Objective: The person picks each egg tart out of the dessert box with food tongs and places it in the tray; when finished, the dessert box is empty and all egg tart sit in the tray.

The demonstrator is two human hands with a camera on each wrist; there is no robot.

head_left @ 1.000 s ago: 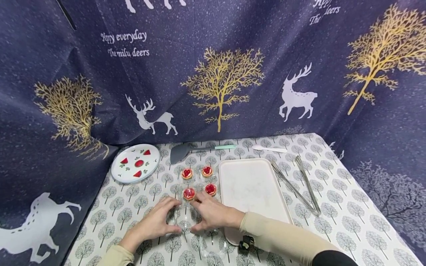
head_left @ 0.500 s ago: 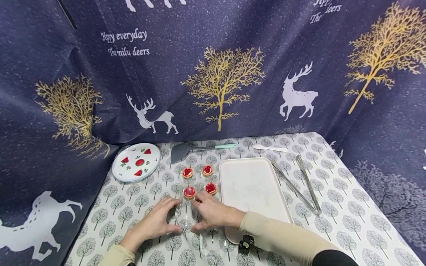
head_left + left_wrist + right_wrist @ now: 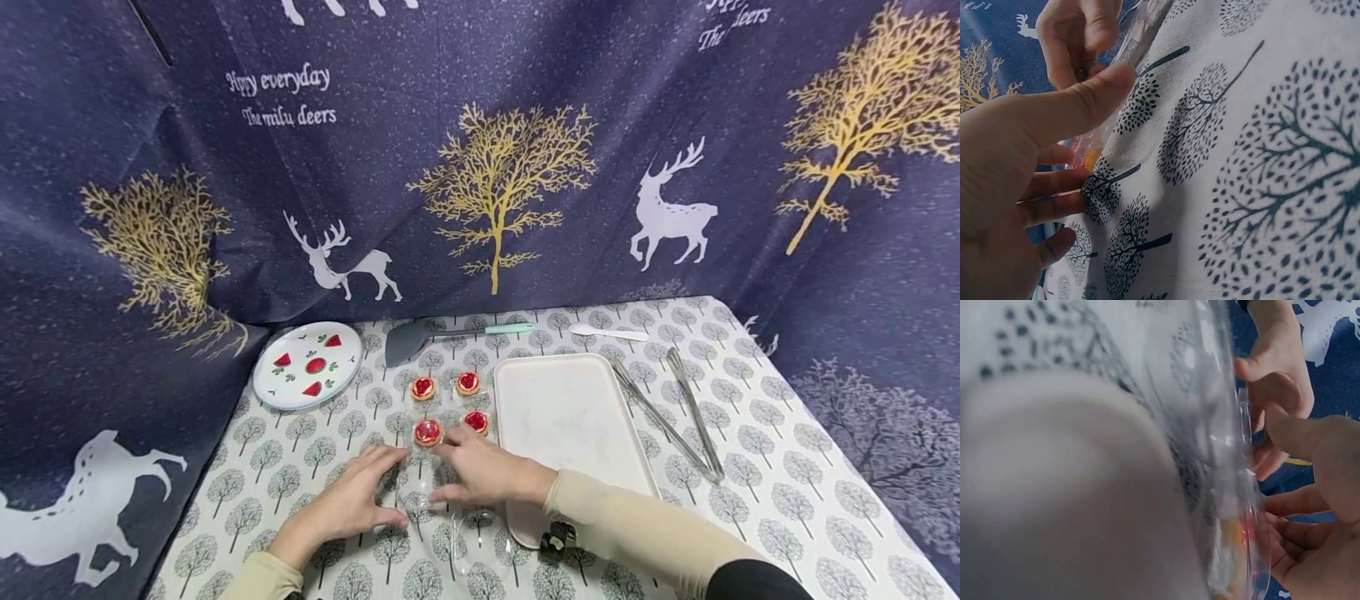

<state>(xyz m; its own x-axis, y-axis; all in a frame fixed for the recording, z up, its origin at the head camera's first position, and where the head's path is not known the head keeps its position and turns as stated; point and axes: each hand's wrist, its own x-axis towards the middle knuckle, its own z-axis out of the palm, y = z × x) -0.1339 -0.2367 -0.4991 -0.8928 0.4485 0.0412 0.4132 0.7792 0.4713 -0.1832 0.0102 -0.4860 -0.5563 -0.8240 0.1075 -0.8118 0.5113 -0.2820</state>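
Observation:
A clear plastic box [image 3: 480, 546] lies on the patterned tablecloth, its see-through outline hard to trace. Several small red-topped tarts [image 3: 423, 388] sit in its far part. My left hand [image 3: 348, 504] rests at the box's left side, thumb and fingers spread apart with nothing between them. From the right, my right hand [image 3: 480, 467] reaches over the box, its fingertips beside the nearer left tart [image 3: 428, 432] and partly covering the nearer right tart [image 3: 476, 422]. Its thumb stands apart from the fingers. In the right wrist view those fingers [image 3: 1297, 503] are close to the plastic edge; contact is unclear.
Right of the box lies a pale rectangular tray [image 3: 570, 417], under my right forearm. Metal tongs [image 3: 701, 425] are beyond it. A spatula [image 3: 450, 335] and a small white utensil [image 3: 607, 334] lie along the back. At the far left is a round plate [image 3: 300, 346].
My right hand has shifted slightly right and away from me, its thumb lifting a little and its fingers covering more of the nearer right tart. The left hand stays put.

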